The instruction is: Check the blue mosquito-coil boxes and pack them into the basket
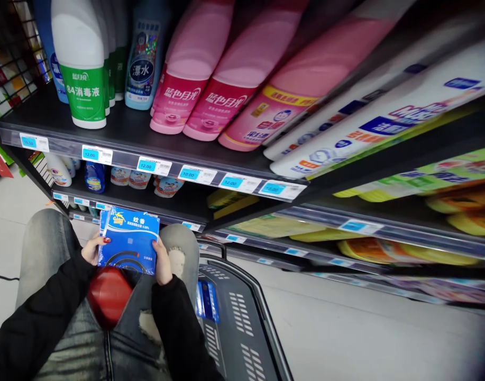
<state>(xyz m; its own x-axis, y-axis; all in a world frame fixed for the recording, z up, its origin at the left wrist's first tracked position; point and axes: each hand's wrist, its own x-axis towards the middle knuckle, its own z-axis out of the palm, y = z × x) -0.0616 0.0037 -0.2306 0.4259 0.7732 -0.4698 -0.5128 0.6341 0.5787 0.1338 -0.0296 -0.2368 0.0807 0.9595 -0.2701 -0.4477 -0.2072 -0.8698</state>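
I hold a stack of flat blue mosquito-coil boxes (130, 241) upright between both hands, above my knees in grey jeans. My left hand (94, 248) grips the stack's left edge, thumb on the front. My right hand (162, 263) clasps the right edge, fingers wrapped round it. Both sleeves are black. Below the boxes, a red object (108, 296) sits between my legs.
A dark shopping basket (238, 317) with a blue box inside stands on the floor at my right knee. Black store shelves (155, 140) carry white, blue and pink bottles above, with price tags along the edge. Lower shelves run right with yellow packs. Pale floor lies beyond.
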